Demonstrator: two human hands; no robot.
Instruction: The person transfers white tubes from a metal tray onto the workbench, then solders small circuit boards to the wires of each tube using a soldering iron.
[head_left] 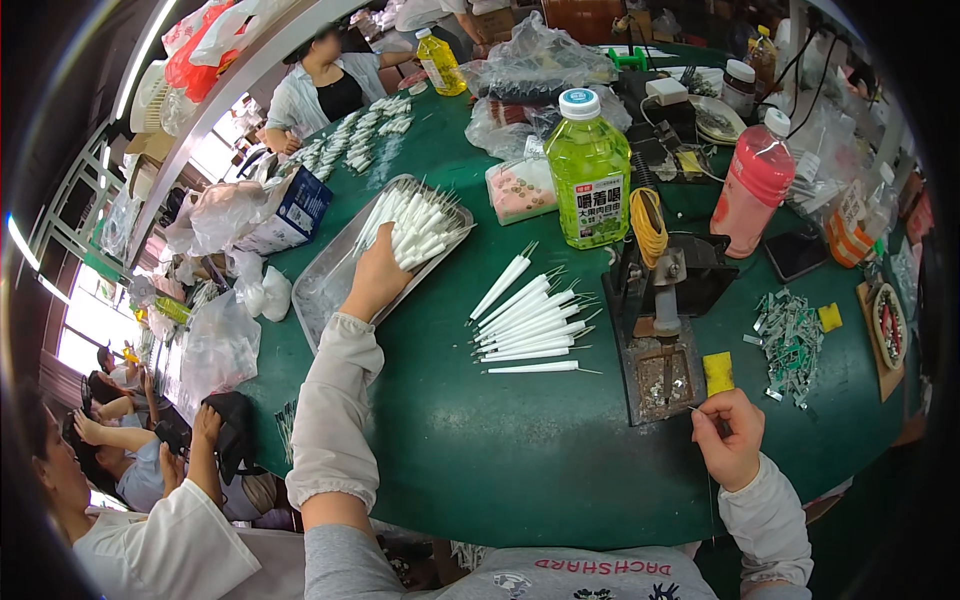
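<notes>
1. Presently at the pick-up step: left hand (375, 280) stretched out to metal tray (325, 265), fingers curled onto the heap of white tubes with wire leads (418, 228); whether a tube is already clamped cannot be told.
2. Right hand (728, 432) near the table's front edge, closed in a pinch on a thin wire (700, 410), just beside yellow sponge (718, 372) and soldering stand (662, 330).
3. Hands well apart, one at the tray, one by the stand.
4. Second lot of white tubes (530, 325) fanned out on green table (520, 450), between tray and stand, leads pointing right.
5. Next move, by judgement: lifting one tube clear of the heap without snagging neighbouring leads, then carrying it across toward the wire hand.
6. Green bottle (590, 168), squarish, white cap, yellow-green label panel on its front; upright behind the fanned tubes.
7. Pink bottle (752, 190), white cap, no label readable; right of the stand.
8. Yellow bottle (440, 62), yellow cap, far end of table.
9. Blue-and-white carton (292, 208), open, left of tray, among clear plastic bags.
10. Clear tub of pink pieces (520, 192), left of green bottle.
11. Coil of yellow wire (648, 222) above stand; pile of small metal clips (790, 340) at right.
12. Other people seated at far end and lower left.
</notes>
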